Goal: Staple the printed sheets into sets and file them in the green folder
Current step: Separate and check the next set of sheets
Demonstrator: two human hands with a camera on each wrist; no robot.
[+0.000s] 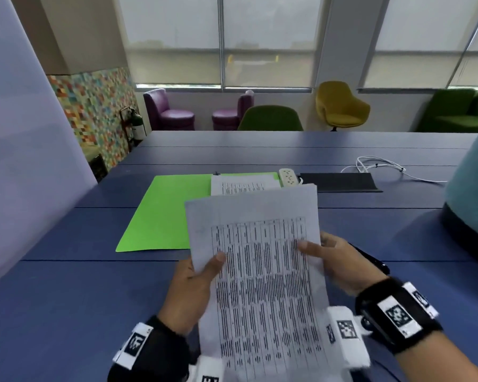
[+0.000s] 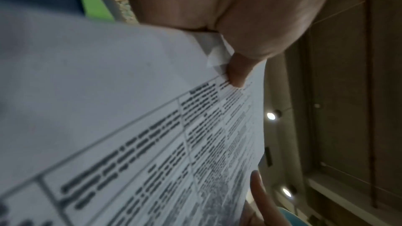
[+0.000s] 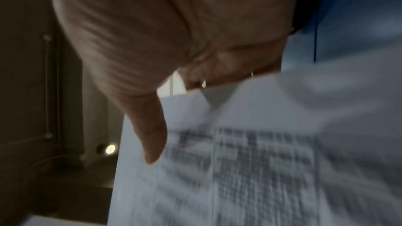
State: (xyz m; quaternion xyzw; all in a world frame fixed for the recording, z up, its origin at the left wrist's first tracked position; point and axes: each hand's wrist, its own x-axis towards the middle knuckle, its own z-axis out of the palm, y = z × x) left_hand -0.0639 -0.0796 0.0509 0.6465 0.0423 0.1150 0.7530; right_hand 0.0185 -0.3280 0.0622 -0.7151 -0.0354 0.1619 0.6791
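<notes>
While above table (image 1: 66, 299), both hands apparently pinch printed sheets (image 1: 260, 271).

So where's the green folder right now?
In the head view the green folder lies open on the blue table, beyond and left of the held printed sheets, with a white power strip at its far right corner.

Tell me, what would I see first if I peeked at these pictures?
First you'd see the printed sheets held up in the middle, the left hand and right hand each pinching a side. Behind them a bright green folder lies open on the blue table, with more paper on it. Far back stand purple, green and yellow chairs under the windows.
</notes>
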